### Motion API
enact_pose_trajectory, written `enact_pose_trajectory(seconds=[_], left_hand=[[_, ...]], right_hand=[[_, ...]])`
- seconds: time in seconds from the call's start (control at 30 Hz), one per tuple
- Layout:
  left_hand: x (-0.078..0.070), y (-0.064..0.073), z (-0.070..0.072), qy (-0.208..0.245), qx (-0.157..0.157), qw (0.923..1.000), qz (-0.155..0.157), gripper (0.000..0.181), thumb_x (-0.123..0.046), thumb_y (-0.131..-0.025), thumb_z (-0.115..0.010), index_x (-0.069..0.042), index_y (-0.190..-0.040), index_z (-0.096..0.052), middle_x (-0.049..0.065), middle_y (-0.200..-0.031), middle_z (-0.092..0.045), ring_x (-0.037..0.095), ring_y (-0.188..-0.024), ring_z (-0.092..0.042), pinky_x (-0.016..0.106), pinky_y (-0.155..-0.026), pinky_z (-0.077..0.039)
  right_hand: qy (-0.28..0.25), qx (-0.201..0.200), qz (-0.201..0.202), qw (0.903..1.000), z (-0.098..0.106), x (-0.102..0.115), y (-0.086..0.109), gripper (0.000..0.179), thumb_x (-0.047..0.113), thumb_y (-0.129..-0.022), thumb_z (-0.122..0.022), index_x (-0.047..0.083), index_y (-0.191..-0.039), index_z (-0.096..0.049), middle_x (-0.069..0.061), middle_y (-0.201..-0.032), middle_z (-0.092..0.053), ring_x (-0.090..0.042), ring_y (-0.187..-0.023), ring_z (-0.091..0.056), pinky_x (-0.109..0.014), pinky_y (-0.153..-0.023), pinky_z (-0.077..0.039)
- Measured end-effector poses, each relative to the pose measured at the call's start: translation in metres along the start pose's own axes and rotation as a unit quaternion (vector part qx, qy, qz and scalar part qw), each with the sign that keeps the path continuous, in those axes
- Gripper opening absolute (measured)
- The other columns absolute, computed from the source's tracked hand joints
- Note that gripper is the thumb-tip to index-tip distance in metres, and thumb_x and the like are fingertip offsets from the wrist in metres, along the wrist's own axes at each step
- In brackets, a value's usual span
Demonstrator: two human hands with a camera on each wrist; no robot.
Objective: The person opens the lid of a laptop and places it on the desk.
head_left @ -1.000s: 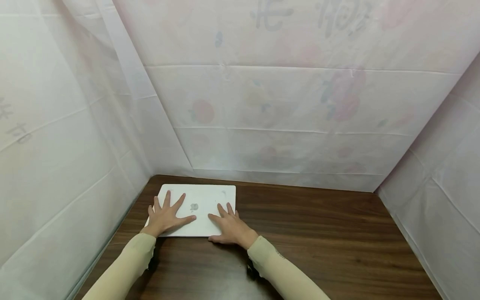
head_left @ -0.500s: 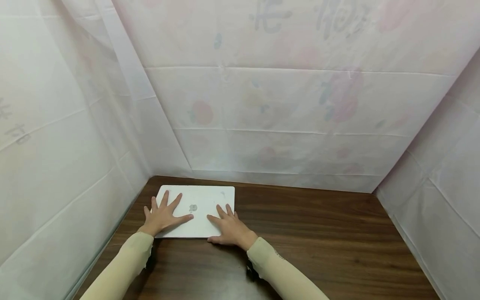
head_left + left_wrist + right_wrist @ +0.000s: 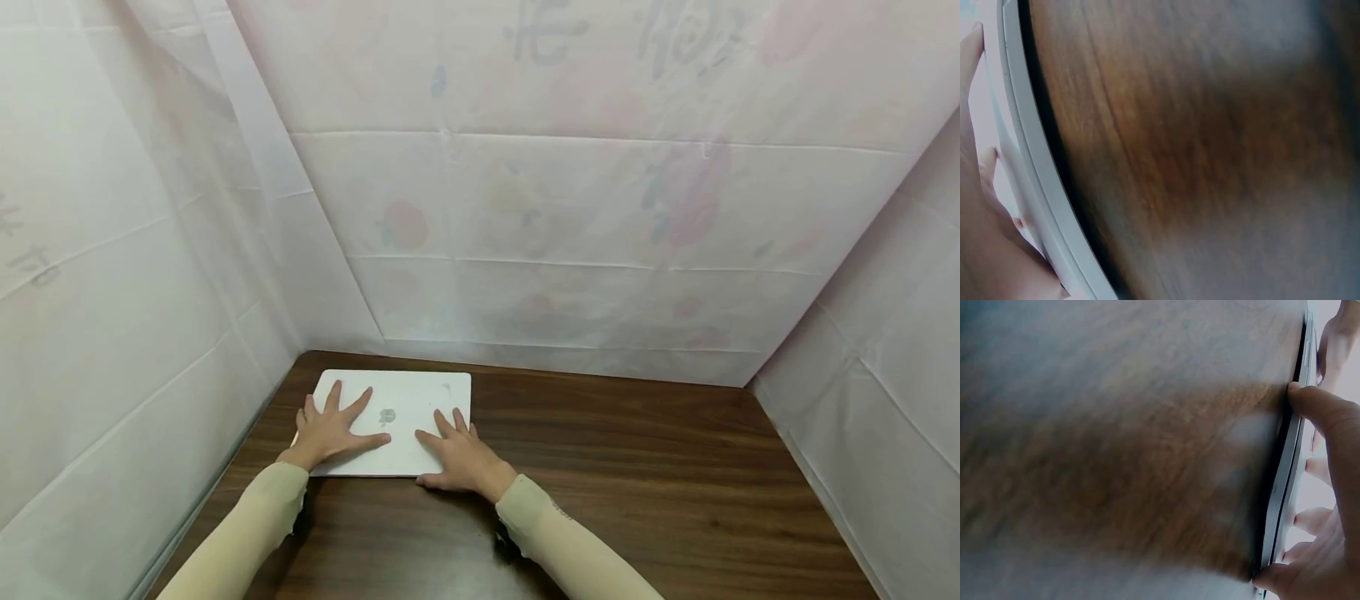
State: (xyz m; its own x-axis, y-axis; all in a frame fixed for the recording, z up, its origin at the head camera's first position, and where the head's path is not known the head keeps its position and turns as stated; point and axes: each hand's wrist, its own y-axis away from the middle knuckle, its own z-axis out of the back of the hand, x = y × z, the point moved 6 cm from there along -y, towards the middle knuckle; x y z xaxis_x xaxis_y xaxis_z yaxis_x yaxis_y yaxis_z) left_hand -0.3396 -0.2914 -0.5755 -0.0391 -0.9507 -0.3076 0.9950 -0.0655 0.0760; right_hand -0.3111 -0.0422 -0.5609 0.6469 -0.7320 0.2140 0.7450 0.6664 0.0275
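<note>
A closed silver laptop [image 3: 408, 392] with an apple logo on its lid lies flat at the back left of the table. My left hand [image 3: 327, 433] rests with spread fingers on the left part of the lid, its outer fingers at the left edge. On the front right corner rests my right hand [image 3: 463, 457], fingers fanned out over the lid. In the right wrist view, the right thumb [image 3: 1319, 403] touches the laptop's front edge and the little finger reaches the side edge. The left wrist view shows the laptop's front edge [image 3: 1035, 153] beside the left hand.
The brown wooden table [image 3: 637, 475] extends to the right and toward the front. White printed cloth [image 3: 570, 200] hangs behind the table and along both sides, close to its back edge near the laptop.
Half a second ago the left hand's outer fingers spread further left past the laptop's edge; now they are drawn back in. The laptop and right hand stay nearly still.
</note>
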Motion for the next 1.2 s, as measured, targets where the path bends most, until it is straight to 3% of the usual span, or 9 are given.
enact_pose_trajectory(seconds=[0.3,0.67,0.97,1.2], left_hand=[[-0.016,0.001,0.001,-0.004,-0.021,0.9997,-0.016,0.110,-0.088,-0.075,-0.060,-0.028,-0.163,-0.032,0.035,-0.167,-0.006,0.082,-0.136,-0.003,0.089,-0.106,-0.006],[-0.030,0.008,0.000,-0.002,-0.019,0.9996,-0.021,0.109,-0.087,-0.076,-0.062,-0.028,-0.162,-0.034,0.036,-0.166,-0.008,0.082,-0.136,-0.005,0.088,-0.107,-0.008],[-0.035,0.004,-0.003,-0.003,-0.019,0.9994,-0.028,0.109,-0.088,-0.076,-0.061,-0.028,-0.162,-0.034,0.032,-0.167,-0.009,0.078,-0.139,-0.005,0.087,-0.108,-0.011],[-0.030,0.002,0.000,-0.005,-0.034,0.9989,-0.030,0.106,-0.086,-0.079,-0.060,-0.026,-0.163,-0.033,0.030,-0.168,-0.012,0.077,-0.141,-0.004,0.088,-0.107,-0.010]], right_hand=[[0.013,0.002,0.000,0.9999,0.005,-0.005,0.011,0.074,0.063,-0.094,-0.065,0.031,-0.158,-0.044,-0.016,-0.168,-0.029,-0.050,-0.152,-0.027,-0.062,-0.114,-0.041],[0.038,-0.001,0.008,0.9993,0.010,-0.008,0.024,0.075,0.065,-0.093,-0.065,0.032,-0.157,-0.045,-0.015,-0.167,-0.033,-0.050,-0.150,-0.032,-0.063,-0.112,-0.043],[0.070,-0.006,0.010,0.9975,0.013,-0.014,0.025,0.079,0.069,-0.090,-0.065,0.033,-0.156,-0.045,-0.015,-0.166,-0.035,-0.049,-0.150,-0.034,-0.062,-0.116,-0.038],[0.077,-0.009,0.025,0.9967,0.009,-0.011,0.017,0.080,0.074,-0.089,-0.062,0.039,-0.158,-0.041,-0.016,-0.168,-0.031,-0.050,-0.150,-0.032,-0.069,-0.113,-0.036]])
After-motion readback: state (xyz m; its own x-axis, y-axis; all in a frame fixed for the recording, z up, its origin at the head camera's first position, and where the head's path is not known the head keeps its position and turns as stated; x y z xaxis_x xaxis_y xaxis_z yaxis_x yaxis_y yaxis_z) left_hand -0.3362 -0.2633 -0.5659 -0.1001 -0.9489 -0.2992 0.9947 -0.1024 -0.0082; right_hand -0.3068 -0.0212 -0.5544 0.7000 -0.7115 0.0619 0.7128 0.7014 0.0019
